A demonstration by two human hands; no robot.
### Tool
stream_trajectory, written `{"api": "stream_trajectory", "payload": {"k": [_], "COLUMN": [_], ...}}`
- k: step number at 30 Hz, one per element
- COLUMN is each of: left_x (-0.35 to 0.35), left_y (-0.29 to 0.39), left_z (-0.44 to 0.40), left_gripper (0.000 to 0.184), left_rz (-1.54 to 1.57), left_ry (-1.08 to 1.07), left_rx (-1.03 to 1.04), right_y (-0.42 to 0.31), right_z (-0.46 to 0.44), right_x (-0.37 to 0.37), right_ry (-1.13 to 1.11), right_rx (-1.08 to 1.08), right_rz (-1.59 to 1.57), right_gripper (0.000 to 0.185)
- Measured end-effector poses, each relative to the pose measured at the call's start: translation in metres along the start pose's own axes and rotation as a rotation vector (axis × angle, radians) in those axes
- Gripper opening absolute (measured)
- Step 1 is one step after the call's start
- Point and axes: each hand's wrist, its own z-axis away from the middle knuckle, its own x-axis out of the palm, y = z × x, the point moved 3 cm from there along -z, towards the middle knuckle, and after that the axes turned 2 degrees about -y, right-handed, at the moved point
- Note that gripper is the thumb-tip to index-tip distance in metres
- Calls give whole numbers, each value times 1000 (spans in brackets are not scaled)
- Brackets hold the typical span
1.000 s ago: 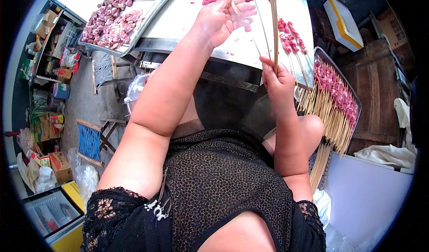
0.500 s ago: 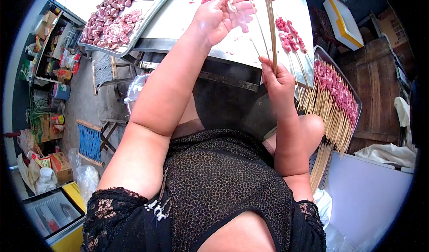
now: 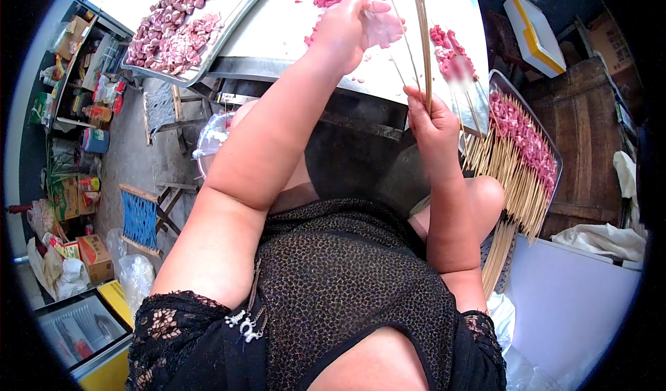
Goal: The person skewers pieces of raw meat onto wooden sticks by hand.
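Okay, sticks (image 3: 426,65) clasped narrowly by right hand (image 3: 437,129); left hand (image 3: 347,34) blurred, wide or holding can't be told. Left fingertips could be pricked by splayed sticks nearby; skewered meat (image 3: 441,43) beside right-hand fingers could be knocked if the bundle is swung.

No text, brand, number or sign can be read. Markings on the lower left carton (image 3: 96,258), the upper right carton (image 3: 613,48) and the packets (image 3: 106,91) are too small or blurred.
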Motion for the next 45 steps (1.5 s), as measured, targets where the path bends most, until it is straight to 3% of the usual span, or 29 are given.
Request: {"api": "stream_trajectory", "payload": {"k": [4, 6, 10, 13, 18, 21, 22, 23, 24, 25, 26, 29, 32, 34, 35, 42, 43, 45], "left_x": [-2, 2, 15, 16, 28, 21, 6, -12, -11, -48, -52, -75, -61, -38, -36, -29, -29, -38], "left_y": [-8, -8, -20, -33, -41, -11, -2, 10, 37, 33, 47, 40, 33, 32, 29, 19, 23, 32], "left_z": [-4, -3, 4, 1, 17, 17, 8, -3, 5, -18, -17, -33, -30, -12, -9, -8, -8, -9], "left_gripper": [28, 25, 20, 18, 23, 47, 54, 45, 33, 24, 18, 13, 14, 17, 18, 22, 22, 22], "left_rz": [-313, -262, 21, -33, -123, -808, -985, -1145, -1260, -1264, -1457, -1415, -1536, -1593, -1790, -2191, -2194, -1664], "left_ry": [-8, -5, 59, -71, -211, -364, -306, -260, -100, 7, 19, -47, -154, -182, -220, -95, -100, -72], "left_rx": [211, 232, 85, 85, -68, -187, -114, 55, 30, 215, 272, 319, 190, -206, -24, -8, -3, -248], "right_y": [-5, -4, -3, -4, -12, -16, -16, -15, -14, -13, -12, -14, -8, -8, -7, -1, 1, 0], "right_z": [2, 2, 1, 0, -6, -8, -9, -8, -8, -8, -8, -6, -8, -7, -8, -7, -7, -7], "right_x": [3, 4, 9, 7, 2, -6, -9, -10, -12, -12, -11, -7, -5, -5, -5, -3, -3, -4], "right_ry": [-9, -15, -15, 15, 87, 111, 98, 88, 95, 82, 68, 46, 43, 47, 37, 35, 25, 4], "right_rx": [62, 63, 63, 158, 103, 68, 60, 54, 55, 44, 32, 65, 64, 81, 83, 83, 69, 71], "right_rz": [-79, -113, -138, -285, -404, -341, -330, -320, -323, -328, -333, -317, -338, -327, -326, -300, -292, -285], "right_gripper": [20, 21, 20, 19, 20, 22, 22, 22, 22, 22, 22, 22, 22, 22, 22, 22, 22, 22]}}
